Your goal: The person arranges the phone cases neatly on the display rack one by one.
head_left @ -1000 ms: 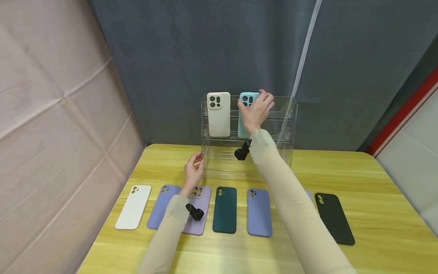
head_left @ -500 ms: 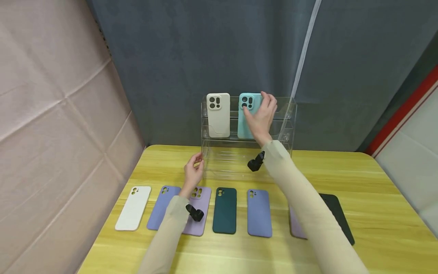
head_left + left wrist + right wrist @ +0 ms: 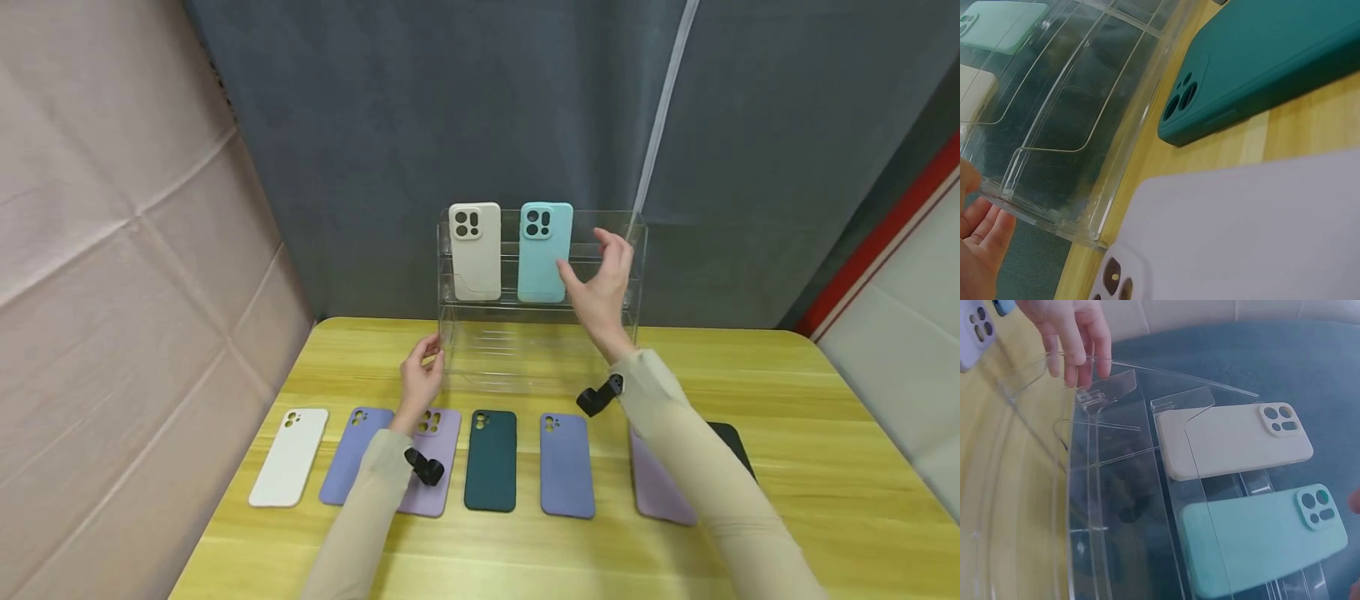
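Observation:
My left hand [image 3: 422, 379] pinches the left edge of a clear acrylic display stand [image 3: 495, 379]; in the left wrist view its thumb and fingers [image 3: 999, 234] lie on either side of the panel. A cream phone case [image 3: 476, 262] and a turquoise phone case [image 3: 545, 258] lean side by side on the stand's upper tier, camera cutouts at the top. My right hand [image 3: 602, 292] is just right of the turquoise case, thumb and fingers spread, holding nothing. Only bits of its fingertips show at the right wrist view's edge.
Along the wooden table [image 3: 480, 558] lie a white case [image 3: 289, 457], blue-violet cases [image 3: 567, 465], lilac cases [image 3: 660, 483], a dark green case [image 3: 491, 460] and a black case [image 3: 731, 437], partly under the right sleeve. A grey curtain [image 3: 435, 100] hangs behind.
My right hand has let go of the turquoise case and moved right and down, leaving the case leaning on the stand. The left hand keeps its place at the stand's edge.

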A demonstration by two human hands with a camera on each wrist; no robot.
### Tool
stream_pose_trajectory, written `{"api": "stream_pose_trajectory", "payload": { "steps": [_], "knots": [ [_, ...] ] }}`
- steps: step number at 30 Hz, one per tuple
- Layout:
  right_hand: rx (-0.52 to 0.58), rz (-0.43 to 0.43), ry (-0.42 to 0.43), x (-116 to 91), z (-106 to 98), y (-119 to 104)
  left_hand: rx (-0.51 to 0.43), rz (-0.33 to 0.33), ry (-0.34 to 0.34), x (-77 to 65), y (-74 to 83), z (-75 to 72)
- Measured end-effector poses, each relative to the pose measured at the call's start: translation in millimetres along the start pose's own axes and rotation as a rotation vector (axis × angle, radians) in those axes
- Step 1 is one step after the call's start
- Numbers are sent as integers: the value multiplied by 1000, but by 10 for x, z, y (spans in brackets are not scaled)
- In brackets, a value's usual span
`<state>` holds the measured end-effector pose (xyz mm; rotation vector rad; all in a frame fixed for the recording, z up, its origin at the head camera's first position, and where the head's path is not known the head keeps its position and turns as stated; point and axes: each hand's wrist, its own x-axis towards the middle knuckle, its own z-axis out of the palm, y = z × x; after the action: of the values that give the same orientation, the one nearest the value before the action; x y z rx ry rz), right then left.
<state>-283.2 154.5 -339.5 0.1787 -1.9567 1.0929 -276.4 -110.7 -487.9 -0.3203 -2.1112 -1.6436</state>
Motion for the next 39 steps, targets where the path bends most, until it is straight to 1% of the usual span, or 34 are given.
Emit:
{"api": "stream_pose_trajectory", "payload": {
  "steps": [2,7,9,11,18,21,24,31,35,39],
  "knots": [
    [5,17,-4,-58,-83,25,6,2,-6,-11,51,-3],
    [16,42,0,-181,-277,98,19,3,-17,-54,339,-38],
    [10,49,0,-223,-346,125,24,10,-17,-61,412,-53],
    [0,56,2,-264,-415,154,28,19,-16,-58,409,-54],
    [-40,27,23,-352,-656,264,10,24,-14,3,42,-6],
    [-54,26,32,-383,-768,312,-2,21,-14,6,-15,-7],
    [-64,55,27,-432,-872,348,-11,8,-14,1,-39,-16],
    [-87,153,-4,-622,-1089,441,6,-33,-10,-6,-1,-34],
    [-81,188,23,-750,-1197,519,12,-29,-9,-8,2,-35],
    [-101,219,44,-866,-1330,622,7,-33,-24,-7,6,-23]
  ]
}}
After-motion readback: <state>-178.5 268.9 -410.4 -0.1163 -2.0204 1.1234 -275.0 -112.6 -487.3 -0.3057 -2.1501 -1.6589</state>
